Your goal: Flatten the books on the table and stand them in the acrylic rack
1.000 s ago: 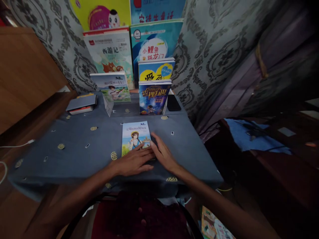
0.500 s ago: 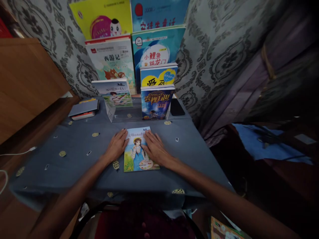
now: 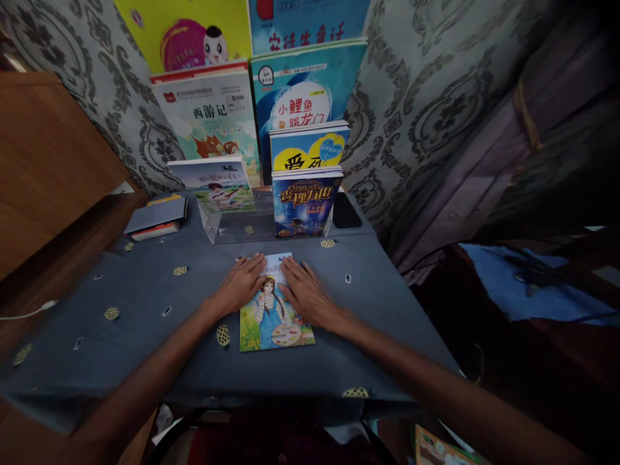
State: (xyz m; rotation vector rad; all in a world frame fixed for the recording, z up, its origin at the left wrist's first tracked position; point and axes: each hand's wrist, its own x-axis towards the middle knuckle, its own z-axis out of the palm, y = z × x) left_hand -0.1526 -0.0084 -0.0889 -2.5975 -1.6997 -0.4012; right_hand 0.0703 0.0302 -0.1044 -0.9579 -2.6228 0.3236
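Observation:
A thin paperback book (image 3: pixel 272 316) with a drawn girl in blue overalls on its cover lies flat and closed on the cloth-covered table. My left hand (image 3: pixel 241 282) rests on its upper left part, fingers stretched out and covering some of the title. Flat on the upper right part lies my right hand (image 3: pixel 309 292), its fingers extended and slightly spread. Neither hand grips the book. Beyond them stands a clear acrylic book rack (image 3: pixel 237 227), with a dark blue book (image 3: pixel 305 203) upright at its right and a tilted book (image 3: pixel 217 185) at its left.
Taller books, including a teal one (image 3: pixel 310 90) and a white one (image 3: pixel 208 116), stand behind in rows against the patterned curtain (image 3: pixel 411 97). A black phone (image 3: pixel 346 212) lies right of the rack. A grey notebook (image 3: pixel 157 215) sits at the far left.
My left hand has slid right, from the book's left edge onto its upper cover. My right hand stays on the book. The view has shifted slightly.

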